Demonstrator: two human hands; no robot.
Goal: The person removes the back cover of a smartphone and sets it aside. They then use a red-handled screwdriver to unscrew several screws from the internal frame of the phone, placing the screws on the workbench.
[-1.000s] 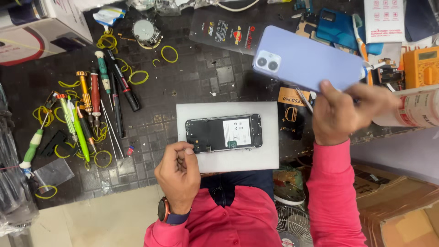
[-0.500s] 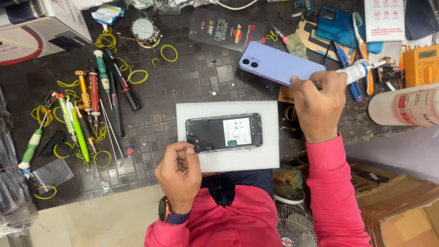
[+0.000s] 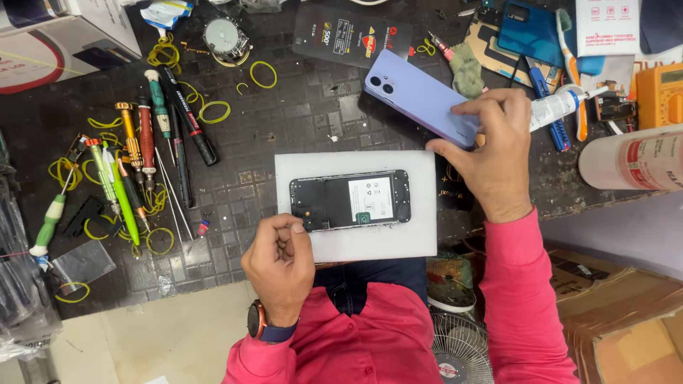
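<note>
An opened phone (image 3: pixel 350 200) lies face down on a white pad (image 3: pixel 356 245), its insides and battery showing. My left hand (image 3: pixel 279 264) rests in a loose fist on the pad's near left corner, touching the phone's lower left edge. My right hand (image 3: pixel 491 151) grips the lower end of a lilac phone back cover (image 3: pixel 420 96), which lies low over the dark mat beyond the pad's far right corner, camera cut-outs pointing away from me.
Several screwdrivers (image 3: pixel 142 149) and yellow rubber bands (image 3: pixel 213 112) lie on the mat at left. A glue tube (image 3: pixel 558 107), blue phone cover (image 3: pixel 533 32), yellow multimeter (image 3: pixel 658 92) and a white cylinder (image 3: pixel 633 160) crowd the right. A small fan (image 3: pixel 459 345) stands below the bench.
My right hand has brought the lilac back cover down and leftward, from held high at the right to low over the mat by the pad. My left hand has stayed put.
</note>
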